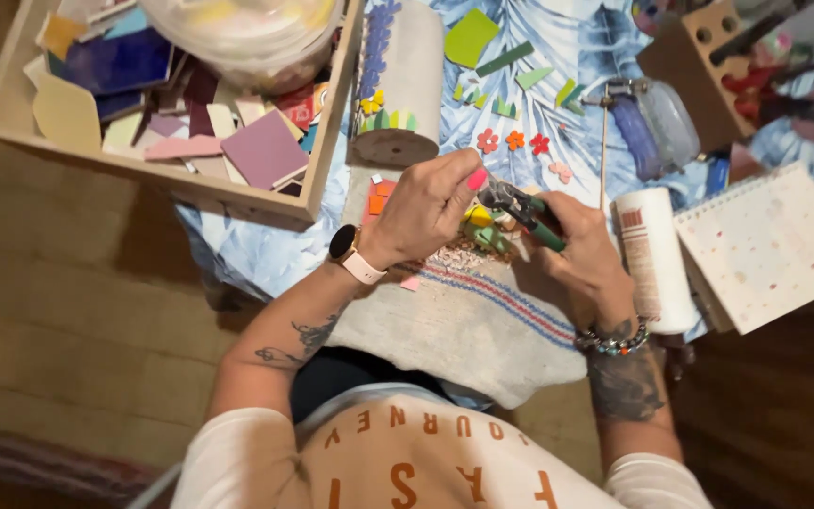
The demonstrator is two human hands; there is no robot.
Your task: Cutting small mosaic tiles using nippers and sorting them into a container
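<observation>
Wooden tray [11, 132]: on the bench's left corner, holding flat tile pieces, purple, blue, cream and pink, plus a clear plastic tub [242, 33].
Glass jar [657, 123]: lying on its side, contents unclear.
Right hand [588, 256]: fingers clenched round green-handled nippers [520, 209].
Left hand [423, 209]: fingers pinched at the nipper head; the piece between them is hidden.
Wooden block [699, 57]: cut off at the top edge.

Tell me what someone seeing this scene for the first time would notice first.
Likely the two hands at the centre: the right hand grips green-handled nippers while the left hand pinches something small at their jaws. Next, the wooden tray of coloured tile pieces at upper left, and the small flower-shaped pieces on the blue leaf-print cloth above.
</observation>
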